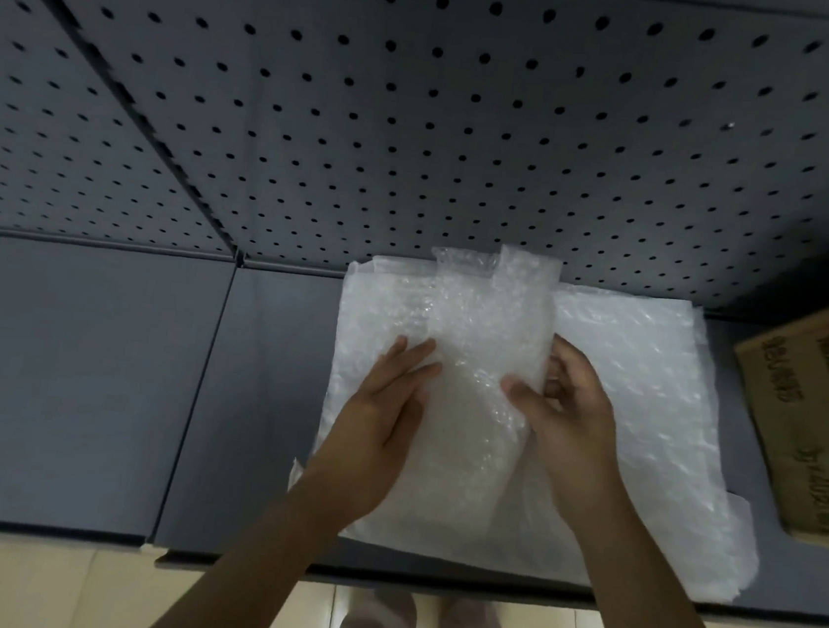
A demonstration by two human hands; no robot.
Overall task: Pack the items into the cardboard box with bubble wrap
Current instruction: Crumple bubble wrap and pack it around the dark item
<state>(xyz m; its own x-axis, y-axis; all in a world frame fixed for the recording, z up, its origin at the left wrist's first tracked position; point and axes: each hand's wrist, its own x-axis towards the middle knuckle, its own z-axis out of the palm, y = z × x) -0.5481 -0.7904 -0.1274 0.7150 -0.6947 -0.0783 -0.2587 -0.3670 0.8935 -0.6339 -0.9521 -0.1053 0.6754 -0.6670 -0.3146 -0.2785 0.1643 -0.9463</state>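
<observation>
Early on, I judge: on the worktop [84,379] the left hand [381,408] presses flat and the right hand [566,413] pinches the bubble wrap [493,333] around a hidden item, the cardboard box [814,411] waiting nearby.

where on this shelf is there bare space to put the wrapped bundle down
Bare grey shelf lies left of the bubble wrap sheet, up to the pegboard. The right is crowded: the sheet nearly reaches the cardboard box, and both hands, left hand and right hand, work the bundle.
</observation>
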